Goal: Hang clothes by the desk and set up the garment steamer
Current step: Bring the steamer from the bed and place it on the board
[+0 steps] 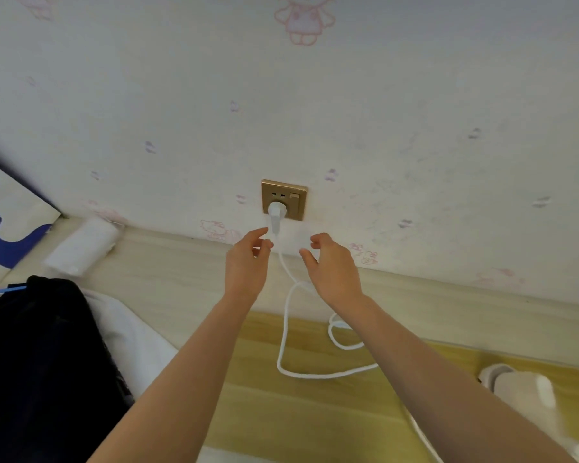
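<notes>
The plug sits in the lower holes of the gold wall socket, low on the patterned wall, so the step in hand looks like powering up the steamer rather than hanging clothes. Both hands hover just below the socket, one on each side of the white cord that drops from the plug. The left hand is just left of the cord with its thumb and fingertips drawn loosely toward each other; it may be brushing the cord just under the plug, but the view is too soft there to be sure, and I would not call it a pinch. The right hand is just right of the cord, fingers loosely curled and its grip spread, holding nothing. The cord runs down from the plug, loops over the yellow-green surface near the wall and trails off toward the near right, where a white object, probably the steamer though blurred at the edge, lies. At the near left a dark garment rests over white fabric, and a white rolled bundle lies farther left against the wall. The socket has a small rocker switch at its top right. Next, I judge, comes checking that the plug is fully seated, perhaps pressing that switch, then reaching to the near right for the steamer without snagging the loops.
</notes>
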